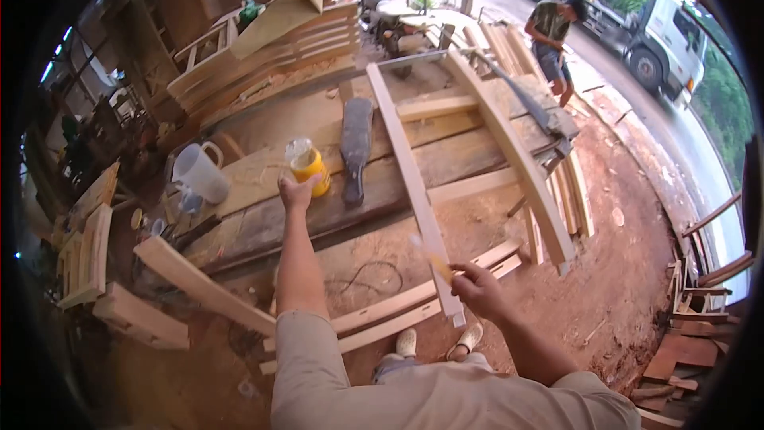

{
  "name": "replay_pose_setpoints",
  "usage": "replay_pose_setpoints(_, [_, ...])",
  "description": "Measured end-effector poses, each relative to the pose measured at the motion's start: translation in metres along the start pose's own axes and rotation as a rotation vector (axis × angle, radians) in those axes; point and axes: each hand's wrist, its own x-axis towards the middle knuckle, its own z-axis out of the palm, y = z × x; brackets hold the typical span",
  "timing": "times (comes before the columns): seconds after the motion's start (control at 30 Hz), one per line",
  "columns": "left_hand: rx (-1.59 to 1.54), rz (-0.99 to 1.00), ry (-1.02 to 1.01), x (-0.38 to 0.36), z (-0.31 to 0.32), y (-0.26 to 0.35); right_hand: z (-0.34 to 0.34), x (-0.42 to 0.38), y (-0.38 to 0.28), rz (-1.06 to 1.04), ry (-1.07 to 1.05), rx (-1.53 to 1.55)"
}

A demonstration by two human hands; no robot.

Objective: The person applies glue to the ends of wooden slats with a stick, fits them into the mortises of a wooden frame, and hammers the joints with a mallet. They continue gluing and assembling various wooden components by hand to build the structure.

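My left hand (pixel 298 189) is wrapped round a yellow jar (pixel 318 173) with a pale, translucent top, at the wooden workbench (pixel 270 203). In my right hand (pixel 476 291) is a slim, yellowish brush-like stick (pixel 438 265), its whitish tip blurred and pointing up to the left. That hand is over the near end of a wooden frame's left rail (pixel 410 179). The frame has crosspieces (pixel 473 186) and a curved right rail (pixel 517 151), and lies across the bench. Just right of the jar lies a dark, paddle-shaped tool (pixel 356 143).
A translucent plastic pitcher (pixel 200 173) stands at the bench's left. Slotted timber pieces (pixel 390 306) lie low before my feet, and a plank (pixel 203 287) leans at left. Another person (pixel 549 36) stands beyond the frame. A truck (pixel 645 40) is on the road behind.
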Motion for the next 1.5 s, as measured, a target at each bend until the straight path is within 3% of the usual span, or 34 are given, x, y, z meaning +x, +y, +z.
replay_pose_setpoints(0.07, [-0.332, -0.025, -0.296, 0.008, 0.012, -0.007, 0.001, 0.004, -0.012, -0.001, -0.047, -0.043])
replay_pose_setpoints(0.1, [-0.330, 0.099, -0.180, 0.010, 0.023, -0.012, 0.004, 0.004, -0.015, -0.024, -0.045, -0.020])
replay_pose_setpoints(0.13, [-0.354, 0.101, -0.173, 0.012, 0.035, -0.016, 0.003, 0.007, -0.018, -0.046, -0.049, 0.000])
replay_pose_setpoints(0.27, [-0.216, -0.020, -0.114, 0.001, 0.042, -0.020, 0.002, 0.019, -0.070, -0.047, -0.059, -0.306])
replay_pose_setpoints(0.3, [-0.110, -0.066, -0.078, -0.007, 0.036, -0.011, 0.004, 0.036, -0.057, -0.152, -0.024, -0.282])
replay_pose_setpoints(0.33, [0.020, 0.064, 0.144, -0.021, 0.029, 0.005, 0.006, 0.047, -0.070, -0.139, -0.016, -0.420])
replay_pose_setpoints(0.5, [-0.224, -0.002, 0.012, -0.051, 0.023, -0.018, 0.054, 0.130, -0.119, -0.437, 0.009, -0.693])
replay_pose_setpoints(0.57, [-0.246, -0.037, -0.207, -0.054, 0.020, -0.033, 0.074, 0.178, -0.125, -0.519, -0.036, -0.881])
replay_pose_setpoints(0.83, [-0.081, -0.030, -0.159, -0.056, 0.015, -0.026, 0.159, 0.269, -0.169, -0.471, -0.085, -1.356])
replay_pose_setpoints(1.07, [-0.092, -0.040, -0.109, -0.056, 0.015, -0.021, 0.178, 0.287, -0.169, -0.456, -0.074, -1.404])
replay_pose_setpoints(1.47, [-0.100, -0.036, -0.107, -0.055, 0.019, -0.025, 0.136, 0.265, -0.121, -0.514, -0.075, -0.824])
replay_pose_setpoints(1.5, [-0.062, -0.060, -0.133, -0.056, 0.017, -0.022, 0.130, 0.260, -0.114, -0.487, -0.048, -0.631])
